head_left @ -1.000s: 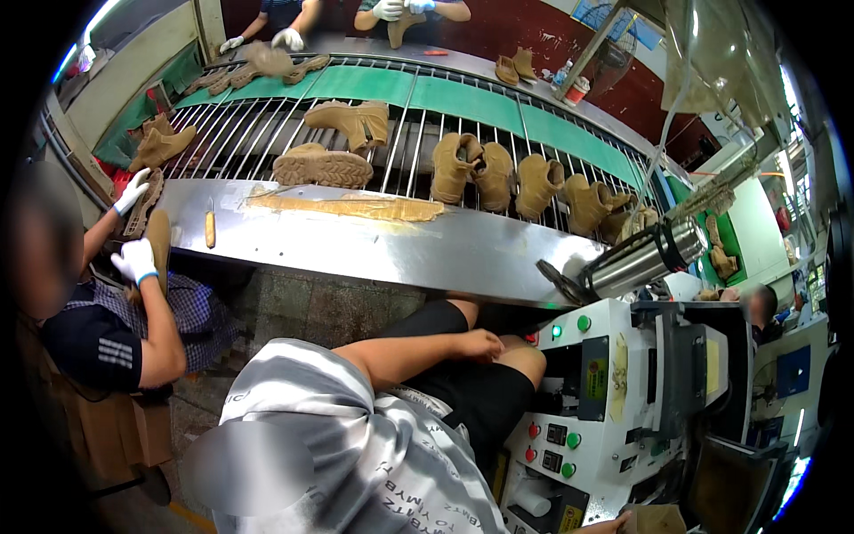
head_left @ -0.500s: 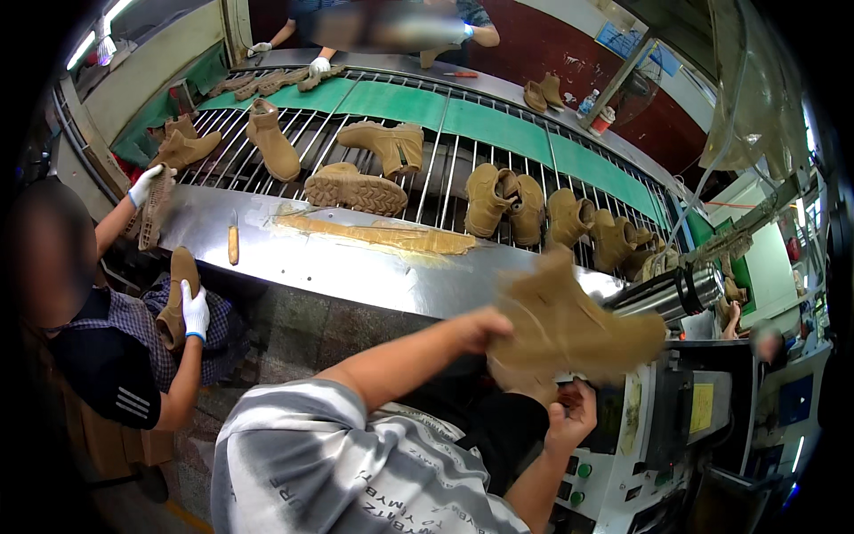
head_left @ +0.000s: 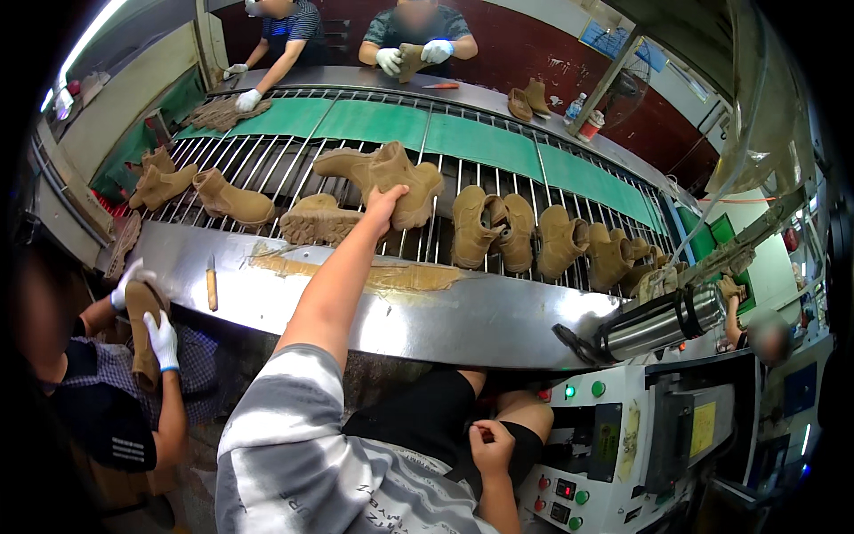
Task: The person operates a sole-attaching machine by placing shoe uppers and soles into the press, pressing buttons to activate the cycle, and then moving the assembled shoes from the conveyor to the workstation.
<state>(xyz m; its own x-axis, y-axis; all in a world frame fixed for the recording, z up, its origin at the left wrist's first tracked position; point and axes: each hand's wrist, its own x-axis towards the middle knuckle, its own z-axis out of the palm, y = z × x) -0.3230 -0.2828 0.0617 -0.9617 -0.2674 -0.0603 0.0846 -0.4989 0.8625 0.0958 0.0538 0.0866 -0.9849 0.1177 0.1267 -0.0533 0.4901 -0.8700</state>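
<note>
Stretched out over the roller rack [head_left: 445, 165], my left hand [head_left: 384, 206] grips a tan ankle boot [head_left: 413, 182] by its side. Another tan boot [head_left: 341, 165] lies against it, toe to the left, partly hidden behind it. Just below is a boot on its side with its lugged sole showing [head_left: 316, 220]; my forearm passes beside it. My right hand [head_left: 492, 449] is curled closed near my thigh, and whatever is in its fingers is hidden. Several tan boots [head_left: 478, 227] stand on the rollers to the right.
A wooden-handled tool [head_left: 212, 285] lies on the metal ledge [head_left: 498, 320]. At the right are a steel flask [head_left: 663, 322] and a control panel with buttons [head_left: 578, 445]. A gloved co-worker at left holds a boot [head_left: 145, 334]; two others work across the rack.
My left hand has carried the boot from in front of me leftward and away onto the rack. My right hand has dropped toward my thigh, away from the boot. The head view has shifted.
</note>
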